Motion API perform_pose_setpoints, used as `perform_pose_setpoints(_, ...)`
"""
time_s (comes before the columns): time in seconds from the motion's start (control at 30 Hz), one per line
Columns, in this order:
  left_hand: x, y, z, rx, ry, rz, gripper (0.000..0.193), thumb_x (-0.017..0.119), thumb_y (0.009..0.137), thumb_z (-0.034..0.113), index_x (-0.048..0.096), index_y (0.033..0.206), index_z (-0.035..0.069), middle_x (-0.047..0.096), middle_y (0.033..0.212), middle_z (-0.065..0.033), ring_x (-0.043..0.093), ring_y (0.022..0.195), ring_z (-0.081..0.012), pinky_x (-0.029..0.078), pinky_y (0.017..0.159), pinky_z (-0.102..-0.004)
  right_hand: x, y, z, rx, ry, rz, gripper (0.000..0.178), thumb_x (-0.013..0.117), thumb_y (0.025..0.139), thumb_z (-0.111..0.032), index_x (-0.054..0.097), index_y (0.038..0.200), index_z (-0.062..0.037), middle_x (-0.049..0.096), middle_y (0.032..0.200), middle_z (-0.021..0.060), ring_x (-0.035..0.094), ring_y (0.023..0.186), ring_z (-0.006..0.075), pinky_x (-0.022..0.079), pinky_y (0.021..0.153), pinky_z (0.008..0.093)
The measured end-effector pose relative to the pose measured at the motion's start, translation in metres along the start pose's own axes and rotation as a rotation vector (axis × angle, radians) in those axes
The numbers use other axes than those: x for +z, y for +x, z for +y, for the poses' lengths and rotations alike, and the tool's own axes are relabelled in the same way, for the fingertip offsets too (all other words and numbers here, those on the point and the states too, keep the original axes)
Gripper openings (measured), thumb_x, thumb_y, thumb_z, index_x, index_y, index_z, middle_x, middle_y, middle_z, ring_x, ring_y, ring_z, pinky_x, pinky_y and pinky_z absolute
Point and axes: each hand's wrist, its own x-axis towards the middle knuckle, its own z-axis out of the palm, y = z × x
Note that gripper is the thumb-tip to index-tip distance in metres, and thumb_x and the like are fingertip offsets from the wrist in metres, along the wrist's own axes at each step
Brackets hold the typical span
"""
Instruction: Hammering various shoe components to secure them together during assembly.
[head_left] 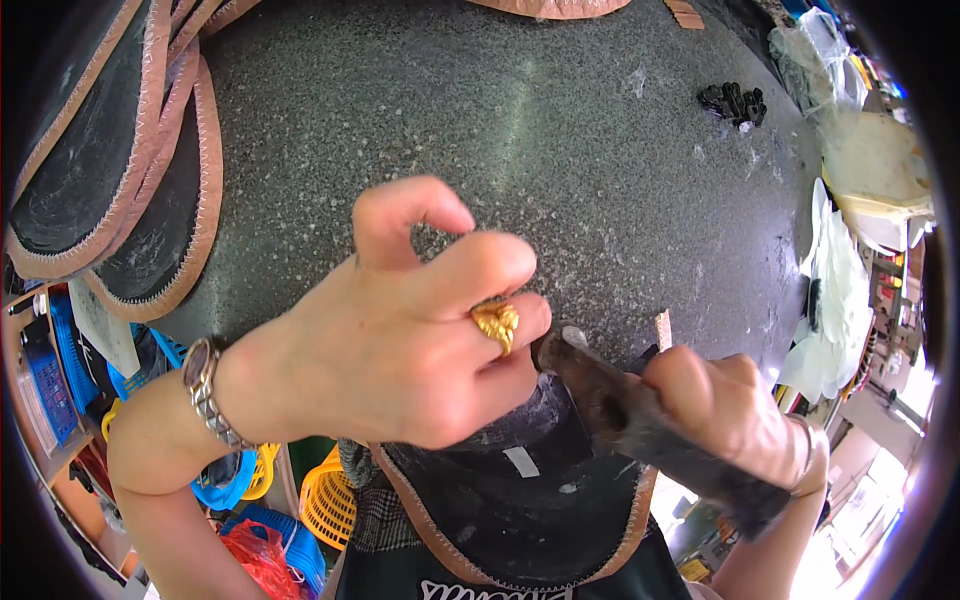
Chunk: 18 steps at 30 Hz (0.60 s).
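Observation:
A black curved piece point(470, 525) with tan zigzag-stitched edging lies at the near edge of the table, its rounded end toward my body. My left hand point(410, 340), wearing a gold ring and a watch, is above its far end with bent, closed fingers. The lowest fingers meet the dark material; what they pinch is hidden. Closed around a long, dark, worn tool point(680, 445) is my right hand point(715, 405). The tool slants across the piece, its far end close to my left fingertips. Its exact kind does not show. A small tan strip point(663, 330) stands beyond my right hand.
Several similar black pieces point(165, 235) with tan edging overlap at the left of the dark speckled table point(620, 200). Small black bits point(735, 104) lie at the far right. Pale sheets point(838, 300) hang along the right edge. Yellow baskets point(328, 500) stand below at left.

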Motion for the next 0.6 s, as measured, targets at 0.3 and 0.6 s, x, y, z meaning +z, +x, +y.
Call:
perform_pose_setpoints(0.3, 0.001, -0.007, 0.018, -0.546, -0.147, 0.019, 0.032, 0.082, 0.053, 0.022, 0.073, 0.083, 0.019, 0.056, 0.076, 0.0092, 0.040, 0.084, -0.0217, 0.029, 0.076, -0.0348, 0.019, -0.007, -0.003, 0.150, 0.178, 0.117, 0.018, 0.064, 0.075, -0.010, 0.049, 0.082, -0.0017, 0.050, 0.060, 0.0075, 0.056, 0.043, 0.0239, 0.045, 0.036, 0.0345)
perform_pose_setpoints(0.6, 0.003, -0.008, 0.023, -0.488, -0.153, 0.053, 0.025, 0.081, 0.053, 0.011, 0.070, 0.074, 0.020, 0.056, 0.075, 0.0102, 0.040, 0.082, -0.0230, 0.027, 0.074, -0.0355, 0.000, -0.002, 0.001, 0.060, 0.157, 0.031, 0.019, 0.062, 0.078, -0.010, 0.047, 0.085, -0.0009, 0.049, 0.061, 0.0090, 0.055, 0.044, 0.0232, 0.045, 0.036, 0.0331)
